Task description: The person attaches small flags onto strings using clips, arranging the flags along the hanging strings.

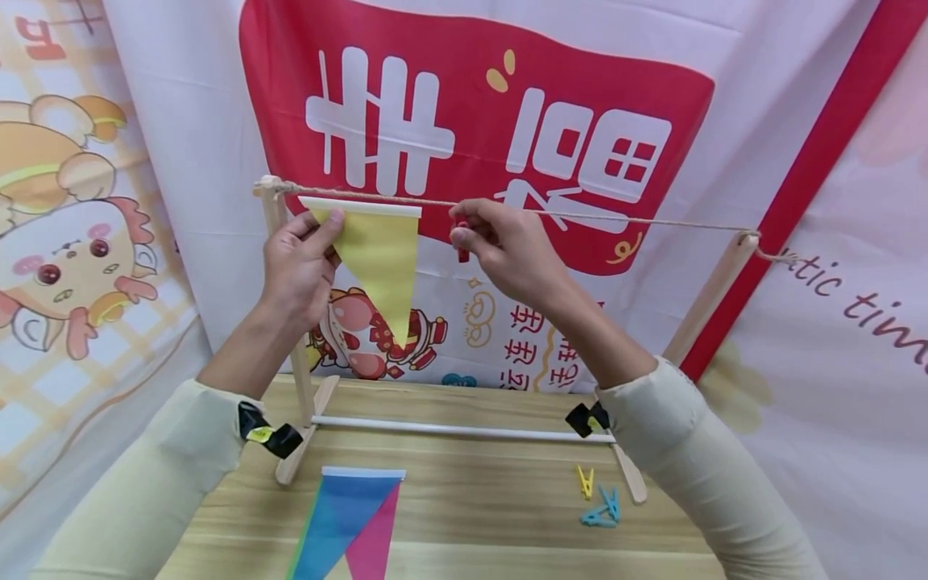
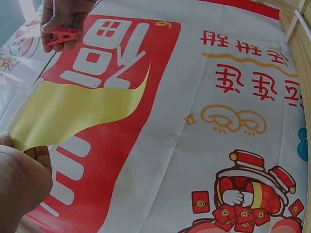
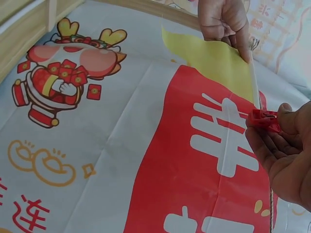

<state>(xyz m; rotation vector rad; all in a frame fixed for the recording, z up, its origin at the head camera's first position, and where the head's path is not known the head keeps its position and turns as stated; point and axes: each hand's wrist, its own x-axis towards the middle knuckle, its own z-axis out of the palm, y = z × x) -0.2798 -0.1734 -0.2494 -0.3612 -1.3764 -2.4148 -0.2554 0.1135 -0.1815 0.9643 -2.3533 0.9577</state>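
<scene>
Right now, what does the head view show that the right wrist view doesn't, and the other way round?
Head view only: the yellow clothespin, blue clothespins, blue pennant and pink pennant, lying on the table.
Right wrist view only: the printed cartoon figure clear of the yellow pennant, which overlaps it in the head view.
Both: that pennant, the left hand pinching it, the right hand holding the red clothespin, and the twine.

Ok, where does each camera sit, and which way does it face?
Head: worn on the head, facing forward and down at the twine; left hand, right hand and sleeves show.
Left wrist: on that wrist, facing the yellow pennant; both hands show.
Right wrist: on that wrist, facing the red clothespin; both hands show.
Shared: both wrist views show pennant, clothespin and printed backdrop.
</scene>
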